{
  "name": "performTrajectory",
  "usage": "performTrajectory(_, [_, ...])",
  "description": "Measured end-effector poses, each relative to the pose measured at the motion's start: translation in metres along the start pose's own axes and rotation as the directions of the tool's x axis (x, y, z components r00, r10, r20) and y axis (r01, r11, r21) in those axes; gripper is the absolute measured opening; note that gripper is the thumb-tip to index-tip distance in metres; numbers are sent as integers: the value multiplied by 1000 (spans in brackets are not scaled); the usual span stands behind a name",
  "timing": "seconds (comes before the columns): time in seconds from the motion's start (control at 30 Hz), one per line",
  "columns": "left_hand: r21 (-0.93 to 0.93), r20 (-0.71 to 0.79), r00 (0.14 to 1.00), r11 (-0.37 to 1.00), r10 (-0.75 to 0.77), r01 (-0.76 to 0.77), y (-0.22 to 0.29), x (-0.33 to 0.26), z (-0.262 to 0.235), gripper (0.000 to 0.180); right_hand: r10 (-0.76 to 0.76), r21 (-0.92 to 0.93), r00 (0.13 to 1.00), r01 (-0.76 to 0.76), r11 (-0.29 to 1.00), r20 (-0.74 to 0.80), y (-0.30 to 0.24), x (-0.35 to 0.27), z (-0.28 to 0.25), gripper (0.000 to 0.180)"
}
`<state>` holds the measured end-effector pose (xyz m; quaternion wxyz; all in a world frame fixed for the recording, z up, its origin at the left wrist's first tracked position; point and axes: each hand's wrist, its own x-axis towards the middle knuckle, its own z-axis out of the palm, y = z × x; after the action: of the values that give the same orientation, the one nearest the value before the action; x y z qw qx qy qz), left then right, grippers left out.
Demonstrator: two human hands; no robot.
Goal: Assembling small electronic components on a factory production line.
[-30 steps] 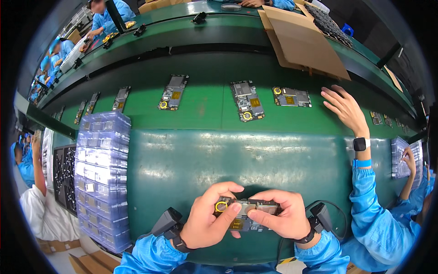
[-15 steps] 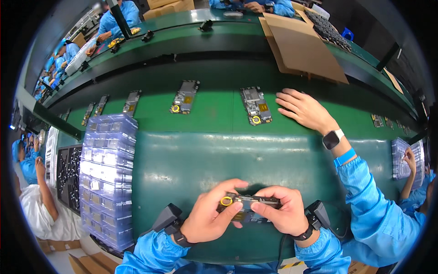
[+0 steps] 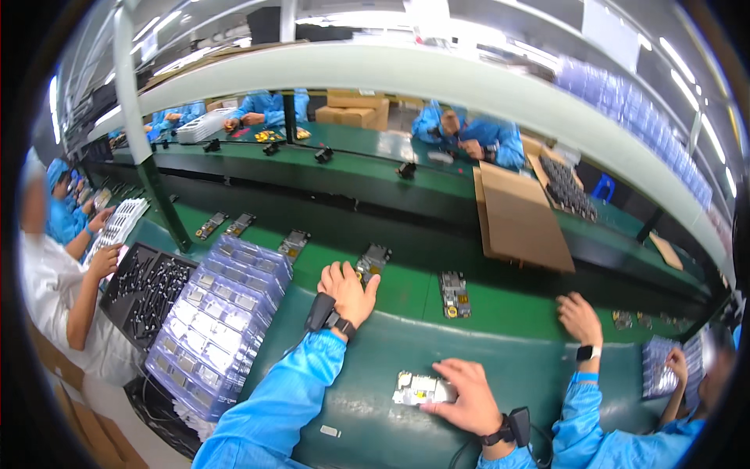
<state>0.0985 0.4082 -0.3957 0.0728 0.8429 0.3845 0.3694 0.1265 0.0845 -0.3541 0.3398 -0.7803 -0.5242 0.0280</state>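
My left hand point(image 3: 349, 298) reaches out over the green conveyor belt, its fingers stretched and apart. Its fingertips are beside a dark circuit board point(image 3: 376, 259) with a yellow ring; whether they touch it cannot be made out. Low over the green worktable, my right hand point(image 3: 467, 397) has thumb and fingers about the right end of another circuit board point(image 3: 414, 388), whose pale, silvery side faces up. A small silver rectangular piece point(image 3: 330, 431) lies on the worktable between my left forearm and that board.
Left of my arm stands a stack of clear plastic trays point(image 3: 223, 320), beside a black tray of small dark parts point(image 3: 148, 293). More boards lie along the belt, one circuit board point(image 3: 455, 295) ahead. A co-worker's hand point(image 3: 580, 316) hovers at right, near a leaning cardboard sheet point(image 3: 522, 219).
The view has tipped upward. My left hand has let go of the board and moved forward to the belt; my right hand keeps the board, now pale side up. The co-worker's hand has drawn away from the nearby belt board.
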Motion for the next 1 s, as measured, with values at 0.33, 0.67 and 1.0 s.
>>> performTrajectory(0.33, [-615, 142, 969, 749, -201, 246, -2, 4, -13, 28, -162, 40, 983, 159, 987, 86, 20, 21, 11, 53])
performTrajectory(0.67, [-771, 582, 813, -319, -3, 551, -34, -95, -121, 29, -228, -123, 959, 210, 970, -166, 44, 211, 85, 54])
performTrajectory(1.0, [-879, 326, 896, 252, -301, 405, -27, -89, -60, 34, -554, 119, 816, 574, 810, -167, -200, 257, 65, 21])
